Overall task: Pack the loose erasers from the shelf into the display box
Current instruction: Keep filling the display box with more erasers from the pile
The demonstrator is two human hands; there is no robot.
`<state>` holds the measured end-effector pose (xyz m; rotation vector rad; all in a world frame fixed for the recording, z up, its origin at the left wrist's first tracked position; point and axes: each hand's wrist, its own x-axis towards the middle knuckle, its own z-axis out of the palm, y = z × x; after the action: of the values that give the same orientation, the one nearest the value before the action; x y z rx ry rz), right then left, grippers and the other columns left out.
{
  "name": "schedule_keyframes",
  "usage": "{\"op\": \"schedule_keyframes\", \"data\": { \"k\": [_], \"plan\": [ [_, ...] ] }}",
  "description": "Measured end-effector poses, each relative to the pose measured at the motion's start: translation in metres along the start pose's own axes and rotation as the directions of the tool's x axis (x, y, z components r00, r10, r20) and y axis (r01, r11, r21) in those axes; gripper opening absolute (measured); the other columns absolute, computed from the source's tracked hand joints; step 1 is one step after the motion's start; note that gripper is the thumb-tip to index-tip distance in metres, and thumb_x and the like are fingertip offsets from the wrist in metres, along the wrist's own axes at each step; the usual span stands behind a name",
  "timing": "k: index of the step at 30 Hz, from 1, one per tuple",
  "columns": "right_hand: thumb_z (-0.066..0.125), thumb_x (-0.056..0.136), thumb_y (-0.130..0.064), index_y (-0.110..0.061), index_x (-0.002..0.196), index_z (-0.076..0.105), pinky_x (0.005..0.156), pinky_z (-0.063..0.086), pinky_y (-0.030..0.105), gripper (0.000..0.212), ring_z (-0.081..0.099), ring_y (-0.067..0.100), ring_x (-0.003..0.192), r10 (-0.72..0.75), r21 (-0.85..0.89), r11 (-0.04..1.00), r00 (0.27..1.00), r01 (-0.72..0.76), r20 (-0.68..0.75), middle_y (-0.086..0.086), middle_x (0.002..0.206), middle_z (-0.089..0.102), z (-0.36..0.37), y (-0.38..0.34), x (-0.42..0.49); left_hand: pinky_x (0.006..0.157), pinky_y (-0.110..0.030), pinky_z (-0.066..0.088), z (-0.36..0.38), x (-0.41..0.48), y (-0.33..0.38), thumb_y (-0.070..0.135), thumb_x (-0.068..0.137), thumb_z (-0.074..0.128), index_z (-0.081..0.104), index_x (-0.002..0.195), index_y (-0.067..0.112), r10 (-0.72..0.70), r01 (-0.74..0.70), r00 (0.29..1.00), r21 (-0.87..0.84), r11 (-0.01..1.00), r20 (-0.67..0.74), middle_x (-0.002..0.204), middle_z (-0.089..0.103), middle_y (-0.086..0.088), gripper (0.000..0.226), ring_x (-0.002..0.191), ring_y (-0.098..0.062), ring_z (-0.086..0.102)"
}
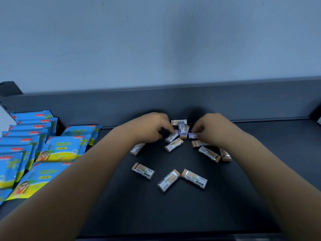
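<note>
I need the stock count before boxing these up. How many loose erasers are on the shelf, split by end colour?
Tan-ended erasers: 10 (one half hidden behind a purple one)
Purple-ended erasers: 3
Total: 13

The shelf (173, 214) was matte black, its far rail (225, 101) dark grey, and the wall (156, 40) behind it a pale blue-grey. The tan erasers (194, 178) showed a peach-tan end under a white sleeve printed with a pale green patch and a dark stripe. The lilac erasers (172, 137), far in the middle, wore white sleeves too. At the left, the packets (62, 150) were bright blue and yellow, with red labels and a cartoon figure.
</note>
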<state>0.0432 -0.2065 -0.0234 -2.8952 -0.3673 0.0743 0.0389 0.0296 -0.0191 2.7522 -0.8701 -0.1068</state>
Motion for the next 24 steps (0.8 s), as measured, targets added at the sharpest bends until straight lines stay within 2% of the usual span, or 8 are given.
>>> {"op": "schedule_keyframes", "data": {
  "k": [2,4,6,11,14,17,20,24],
  "plan": [
    [0.069,0.077,-0.023,-0.041,0.078,0.073,0.079,0.06,0.039,0.018,0.066,0.018,0.087,-0.01,-0.001,1.0,1.0,0.01,0.017,-0.012,0.091,0.072,-0.001,-0.001,-0.002,0.094,-0.031,0.046,0.001,0.002,0.001,-0.006,0.076,0.071,0.078,0.111,0.021,0.082,-0.081,0.996,0.027,0.996,-0.037,0.118,0.07,0.005,0.045,0.108,-0.015,0.06],
    [0.071,0.075,-0.026,-0.036,0.09,0.075,0.079,0.06,0.04,0.018,0.066,0.019,0.087,-0.02,-0.024,0.999,0.999,0.021,0.029,-0.011,0.092,0.072,-0.001,-0.002,-0.002,0.097,-0.036,0.049,0.003,0.003,0.003,-0.006,0.072,0.071,0.079,0.101,0.02,0.115,-0.115,0.991,0.014,0.993,-0.067,0.12,0.073,0.006,0.04,0.115,-0.016,0.061],
    [0.07,0.075,-0.027,-0.032,0.092,0.075,0.078,0.06,0.04,0.019,0.066,0.021,0.086,-0.024,-0.045,0.999,0.999,0.025,0.038,-0.007,0.093,0.071,-0.001,-0.002,-0.002,0.097,-0.037,0.05,0.004,0.004,0.004,-0.007,0.072,0.07,0.078,0.1,0.021,0.117,-0.117,0.991,0.003,0.993,-0.061,0.12,0.073,0.008,0.04,0.116,-0.014,0.062],
    [0.064,0.083,-0.022,-0.029,0.098,0.073,0.08,0.058,0.042,0.02,0.062,0.023,0.092,-0.072,-0.115,0.991,0.997,0.074,0.015,-0.004,0.1,0.064,0.0,0.0,-0.006,0.091,-0.034,0.046,0.002,0.0,0.006,0.013,0.086,0.072,0.072,0.121,0.033,0.118,-0.117,0.993,0.15,0.982,-0.003,0.114,0.065,0.011,0.041,0.103,-0.014,0.051],
    [0.061,0.088,-0.02,-0.03,0.106,0.07,0.083,0.056,0.043,0.023,0.059,0.023,0.1,-0.099,-0.155,0.983,0.995,0.1,0.017,-0.003,0.107,0.06,-0.003,-0.001,-0.011,0.086,-0.038,0.049,0.001,-0.003,0.007,0.03,0.089,0.072,0.074,0.115,0.032,0.099,-0.091,0.995,0.246,0.965,-0.02,0.104,0.062,0.01,0.026,0.098,-0.013,0.048],
    [0.06,0.091,-0.023,-0.029,0.105,0.068,0.083,0.055,0.043,0.017,0.058,0.023,0.101,-0.109,-0.174,0.979,0.994,0.106,-0.011,-0.003,0.106,0.06,-0.008,0.0,-0.019,0.084,-0.038,0.05,-0.001,-0.007,0.012,0.026,0.085,0.07,0.073,0.104,0.03,0.03,-0.018,0.998,0.217,0.976,-0.052,0.1,0.064,0.013,0.02,0.096,-0.012,0.053],
    [0.059,0.093,-0.028,-0.031,0.1,0.066,0.08,0.054,0.039,0.011,0.058,0.019,0.095,-0.092,-0.098,0.992,0.994,0.086,-0.061,-0.006,0.099,0.061,-0.017,0.005,-0.039,0.073,-0.031,0.051,-0.01,-0.013,0.019,0.025,0.081,0.067,0.07,0.095,0.032,-0.065,0.081,0.993,0.172,0.982,-0.095,0.09,0.065,0.015,0.016,0.085,-0.006,0.058],
    [0.062,0.094,-0.033,-0.035,0.093,0.066,0.073,0.056,0.037,0.005,0.063,0.01,0.079,-0.019,0.192,0.98,0.987,0.05,-0.16,-0.011,0.084,0.066,-0.028,0.017,-0.072,0.069,-0.029,0.049,-0.022,-0.021,0.038,0.026,0.079,0.067,0.07,0.092,0.033,-0.09,0.105,0.977,0.072,0.992,-0.192,0.085,0.065,0.017,0.015,0.08,-0.002,0.058]
  ]
}}
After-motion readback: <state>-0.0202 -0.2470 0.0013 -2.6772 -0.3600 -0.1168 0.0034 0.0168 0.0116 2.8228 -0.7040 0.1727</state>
